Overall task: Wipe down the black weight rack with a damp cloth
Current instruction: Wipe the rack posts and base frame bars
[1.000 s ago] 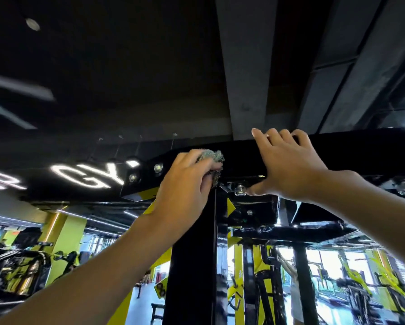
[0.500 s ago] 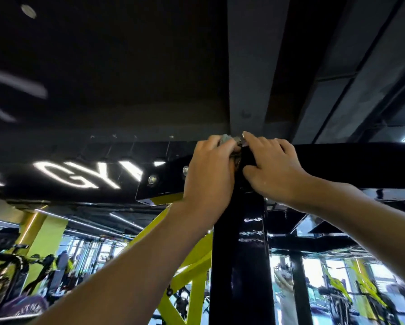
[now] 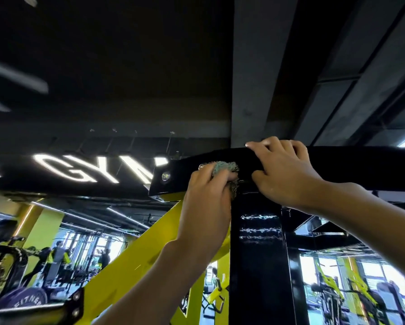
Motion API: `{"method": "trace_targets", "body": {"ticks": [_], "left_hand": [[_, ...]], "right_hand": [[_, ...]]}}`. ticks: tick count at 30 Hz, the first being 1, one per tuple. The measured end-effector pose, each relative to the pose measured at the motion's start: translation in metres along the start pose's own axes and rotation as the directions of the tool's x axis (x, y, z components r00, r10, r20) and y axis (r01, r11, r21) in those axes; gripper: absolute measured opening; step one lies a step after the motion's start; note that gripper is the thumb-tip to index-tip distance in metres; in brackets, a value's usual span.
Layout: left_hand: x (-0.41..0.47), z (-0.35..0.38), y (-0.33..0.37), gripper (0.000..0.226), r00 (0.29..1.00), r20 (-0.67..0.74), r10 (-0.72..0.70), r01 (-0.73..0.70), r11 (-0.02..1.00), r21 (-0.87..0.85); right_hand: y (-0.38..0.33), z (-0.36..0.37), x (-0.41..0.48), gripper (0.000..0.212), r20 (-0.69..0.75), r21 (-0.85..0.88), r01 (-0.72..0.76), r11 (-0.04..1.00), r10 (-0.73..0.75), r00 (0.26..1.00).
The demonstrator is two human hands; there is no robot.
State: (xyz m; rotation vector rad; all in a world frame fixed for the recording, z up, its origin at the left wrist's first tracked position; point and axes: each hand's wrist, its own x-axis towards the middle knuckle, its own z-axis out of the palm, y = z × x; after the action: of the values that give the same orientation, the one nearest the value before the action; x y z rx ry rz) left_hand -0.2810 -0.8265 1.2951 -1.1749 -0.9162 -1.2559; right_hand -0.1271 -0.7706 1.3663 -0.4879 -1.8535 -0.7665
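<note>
The black weight rack fills the middle: a glossy upright post (image 3: pixel 257 254) meets a black crossbeam (image 3: pixel 360 167) overhead. My left hand (image 3: pixel 206 202) grips a crumpled grey-green cloth (image 3: pixel 222 167) and holds it against the joint where post and beam meet. My right hand (image 3: pixel 283 170) rests on the beam just right of the cloth, fingers curled over its top edge and thumb on its front face. Most of the cloth is hidden behind my left fingers.
A yellow diagonal brace (image 3: pixel 136 261) runs down left from the joint. A lit "GYM" sign (image 3: pixel 98 168) hangs at the left. A concrete ceiling beam (image 3: pixel 260 66) is above. A weight plate (image 3: pixel 21 301) sits at lower left. People and machines stand far behind.
My view has shifted so the post sits further right and lower. My hands, close together before, moved apart: the left with the cloth dropped slightly left, the right slid right along the beam.
</note>
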Motion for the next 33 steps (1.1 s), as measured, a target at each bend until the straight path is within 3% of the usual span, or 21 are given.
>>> {"method": "trace_targets", "body": {"ticks": [8, 13, 18, 21, 27, 30, 33], "left_hand": [[-0.018, -0.005, -0.025, 0.027, 0.987, -0.101, -0.121, 0.112, 0.989, -0.094], [0.010, -0.012, -0.049, 0.023, 0.966, -0.121, -0.230, 0.207, 0.962, -0.176], [0.049, -0.016, -0.056, 0.027, 0.990, 0.032, -0.136, 0.139, 0.976, -0.168], [0.056, -0.024, -0.059, 0.034, 0.994, 0.112, -0.009, 0.030, 0.981, -0.191], [0.075, -0.018, -0.026, 0.038, 0.918, 0.260, 0.299, -0.246, 0.944, -0.218], [0.066, -0.020, -0.039, 0.040, 0.942, 0.211, 0.260, -0.225, 0.958, -0.177], [0.059, -0.025, -0.060, 0.036, 0.986, 0.136, 0.093, -0.074, 0.988, -0.136]], "right_hand": [[-0.002, -0.006, 0.001, 0.063, 0.081, -0.033, 0.008, 0.999, -0.006, 0.997], [-0.011, 0.001, 0.001, 0.098, 0.115, -0.173, 0.080, 0.982, -0.061, 0.991], [-0.013, 0.007, 0.000, 0.101, 0.068, -0.213, 0.084, 0.973, -0.071, 0.995], [-0.012, 0.009, 0.002, 0.107, 0.059, -0.234, 0.082, 0.969, -0.070, 0.996], [-0.009, 0.014, 0.005, 0.113, 0.033, -0.256, 0.066, 0.964, -0.059, 0.998], [-0.007, 0.012, 0.004, 0.114, 0.045, -0.248, 0.070, 0.966, -0.061, 0.997], [-0.007, 0.011, 0.002, 0.106, 0.061, -0.235, 0.079, 0.969, -0.066, 0.996]]}}
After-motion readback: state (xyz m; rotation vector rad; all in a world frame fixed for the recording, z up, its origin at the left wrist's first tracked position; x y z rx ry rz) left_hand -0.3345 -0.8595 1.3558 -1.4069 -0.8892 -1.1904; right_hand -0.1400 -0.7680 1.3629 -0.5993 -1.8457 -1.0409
